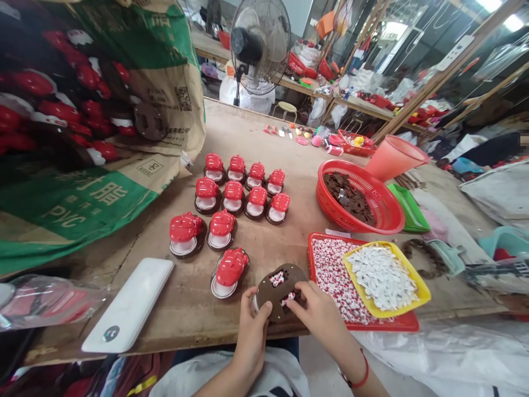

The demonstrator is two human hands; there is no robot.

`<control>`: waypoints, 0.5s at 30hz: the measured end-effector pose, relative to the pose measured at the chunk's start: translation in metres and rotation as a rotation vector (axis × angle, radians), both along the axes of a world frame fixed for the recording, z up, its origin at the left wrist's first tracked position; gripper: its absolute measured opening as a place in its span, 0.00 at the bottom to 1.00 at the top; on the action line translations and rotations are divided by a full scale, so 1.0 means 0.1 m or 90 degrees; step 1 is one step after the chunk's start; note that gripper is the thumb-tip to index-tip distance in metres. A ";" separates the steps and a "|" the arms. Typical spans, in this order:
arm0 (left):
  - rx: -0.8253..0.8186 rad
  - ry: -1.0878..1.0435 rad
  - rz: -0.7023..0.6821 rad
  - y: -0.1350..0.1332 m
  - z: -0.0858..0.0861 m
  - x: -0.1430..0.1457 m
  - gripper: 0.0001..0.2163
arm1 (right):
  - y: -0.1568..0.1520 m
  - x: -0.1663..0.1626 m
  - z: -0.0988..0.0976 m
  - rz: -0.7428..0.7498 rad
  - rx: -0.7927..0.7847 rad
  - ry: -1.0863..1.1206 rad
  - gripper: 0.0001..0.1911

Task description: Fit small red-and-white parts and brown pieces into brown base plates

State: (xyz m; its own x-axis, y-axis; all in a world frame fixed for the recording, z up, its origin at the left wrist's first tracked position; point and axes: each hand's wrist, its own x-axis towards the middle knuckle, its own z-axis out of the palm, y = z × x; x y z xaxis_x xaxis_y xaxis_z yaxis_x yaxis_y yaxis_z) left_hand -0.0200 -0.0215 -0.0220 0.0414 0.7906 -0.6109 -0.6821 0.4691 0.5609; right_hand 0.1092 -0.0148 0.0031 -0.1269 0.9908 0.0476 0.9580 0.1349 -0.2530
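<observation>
A brown oval toy base is held tilted above the table's front edge, its underside facing me. Two rectangular openings in it show small red-and-white pieces inside. My left hand grips its left rim, thumb on the flat face. On the opposite side, my right hand has its thumb at the lower opening and its fingers closed over the right edge; whether a small part is pinched there is hidden. Just beyond my left hand stands a red-and-white toy on a brown base, with several similar toys in rows behind it.
On the right are a red tray of small red-and-white pieces, a yellow tray of white pieces, and a red basket with brown parts. A white power bank-like block lies left. A large sack holds more toys.
</observation>
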 end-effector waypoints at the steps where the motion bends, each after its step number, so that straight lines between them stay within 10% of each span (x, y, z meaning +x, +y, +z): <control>1: 0.001 0.005 0.002 0.00 0.01 0.00 0.18 | -0.01 -0.02 0.00 0.007 0.005 -0.034 0.08; 10: 0.021 0.050 -0.030 -0.04 0.03 0.05 0.16 | -0.07 -0.10 -0.08 0.015 -0.011 -0.107 0.05; 15: 0.013 0.039 -0.006 -0.01 0.02 0.02 0.17 | -0.03 0.05 0.01 -0.083 0.014 0.111 0.05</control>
